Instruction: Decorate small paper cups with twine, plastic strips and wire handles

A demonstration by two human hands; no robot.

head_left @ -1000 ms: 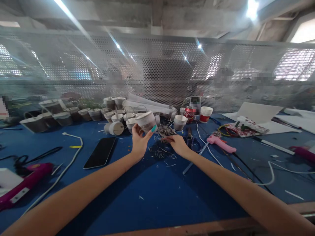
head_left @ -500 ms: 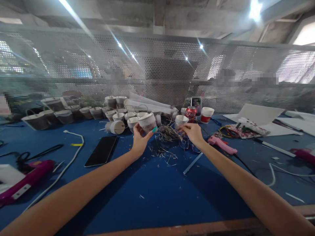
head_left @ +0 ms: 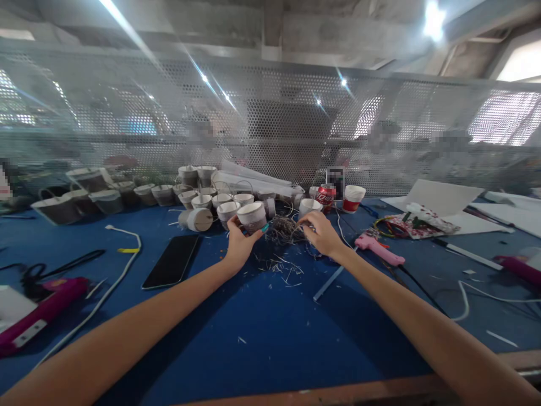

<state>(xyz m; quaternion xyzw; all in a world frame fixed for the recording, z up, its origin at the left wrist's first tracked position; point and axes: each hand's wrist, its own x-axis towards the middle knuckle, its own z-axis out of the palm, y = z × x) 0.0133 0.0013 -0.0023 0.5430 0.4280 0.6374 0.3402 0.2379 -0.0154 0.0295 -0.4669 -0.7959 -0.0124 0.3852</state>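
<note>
My left hand (head_left: 237, 243) is closed around a small white paper cup (head_left: 252, 216), held upright just above the blue table (head_left: 270, 332). Right beside the cup lies a tangle of thin grey strands (head_left: 284, 230). My right hand (head_left: 322, 234) is closed on the right side of that tangle, its fingers pinching strands. Loose bits of the same strands (head_left: 281, 266) lie scattered on the table below both hands.
Several paper cups (head_left: 211, 200) and small buckets (head_left: 91, 197) crowd the back. A black phone (head_left: 171, 262) lies left of my hands. Pink glue guns (head_left: 378, 249) (head_left: 42, 310), a red can (head_left: 325, 196), cables (head_left: 105, 287) and white sheets (head_left: 443, 197) surround them. A mesh screen (head_left: 270, 124) backs the table.
My left hand lowered the cup toward the table. My right hand went from the table up to the right side of the strand tangle and now grips it close to the cup.
</note>
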